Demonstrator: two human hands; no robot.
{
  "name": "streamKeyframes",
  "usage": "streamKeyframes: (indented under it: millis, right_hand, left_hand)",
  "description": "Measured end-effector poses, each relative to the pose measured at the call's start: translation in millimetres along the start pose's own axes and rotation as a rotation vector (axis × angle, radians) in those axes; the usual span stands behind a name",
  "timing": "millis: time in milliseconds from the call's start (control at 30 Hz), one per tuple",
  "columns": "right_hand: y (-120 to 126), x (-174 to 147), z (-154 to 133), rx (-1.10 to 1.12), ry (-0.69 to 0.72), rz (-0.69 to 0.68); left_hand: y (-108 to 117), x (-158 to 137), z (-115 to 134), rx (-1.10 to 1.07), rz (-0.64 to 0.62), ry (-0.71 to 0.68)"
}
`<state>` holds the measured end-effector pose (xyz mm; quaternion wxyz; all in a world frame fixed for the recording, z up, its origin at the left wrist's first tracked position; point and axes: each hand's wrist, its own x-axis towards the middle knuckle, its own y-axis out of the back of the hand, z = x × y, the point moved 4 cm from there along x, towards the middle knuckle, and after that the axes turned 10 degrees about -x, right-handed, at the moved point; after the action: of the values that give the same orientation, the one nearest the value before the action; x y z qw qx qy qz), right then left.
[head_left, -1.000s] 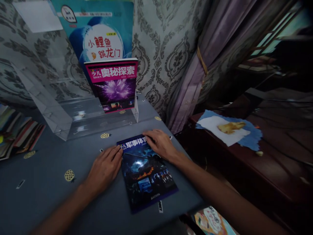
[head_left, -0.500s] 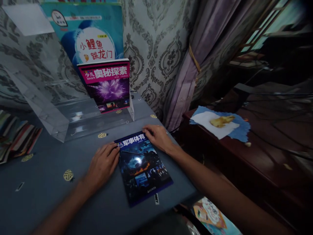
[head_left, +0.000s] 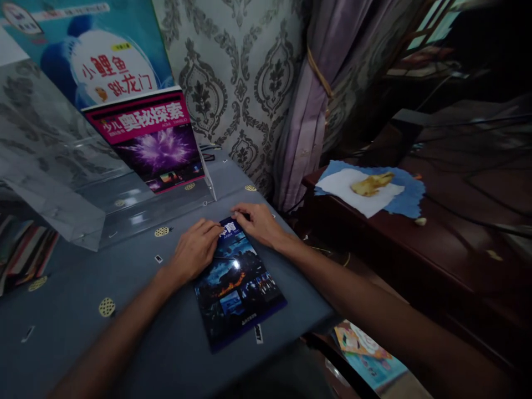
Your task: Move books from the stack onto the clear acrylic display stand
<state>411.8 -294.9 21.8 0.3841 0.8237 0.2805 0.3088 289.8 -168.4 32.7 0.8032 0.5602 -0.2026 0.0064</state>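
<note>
A dark blue book (head_left: pixel 241 277) with a glossy picture cover lies flat on the grey-blue table (head_left: pixel 137 354). My left hand (head_left: pixel 197 246) rests flat over its upper left part and hides some of the title. At the book's top right corner is my right hand (head_left: pixel 257 223), thumb and forefinger brought together on the edge. Behind them, a clear plastic stand (head_left: pixel 89 221) holds a purple-and-pink book (head_left: pixel 162 144) upright, with a larger teal book (head_left: pixel 124 33) behind it.
Several stacked books (head_left: pixel 27 246) sit at the table's left edge. To the right, a dark red wooden surface (head_left: pixel 440 244) carries a blue cloth (head_left: pixel 409 194), white paper and a yellowish item. A purple curtain (head_left: pixel 299 133) hangs behind. Lower down lies a colourful book (head_left: pixel 374 360).
My left hand has slid right, further onto the cover and over part of the title. My right hand stays at the corner. The head view has shifted somewhat.
</note>
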Motion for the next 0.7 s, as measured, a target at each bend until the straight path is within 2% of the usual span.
streamKeyframes:
  millis: [133,300,700]
  right_hand:
    - [0,1,1,0.022,-0.019,-0.006]
    - [-1,2,3,0.079,-0.038,0.003]
    - [-3,1,6,0.108,-0.044,0.0]
  left_hand:
    - [-9,12,0,-0.066,-0.014,-0.04]
    - [-16,10,-2,-0.021,-0.091,-0.029]
    - [-16,9,11,0.052,-0.133,-0.008]
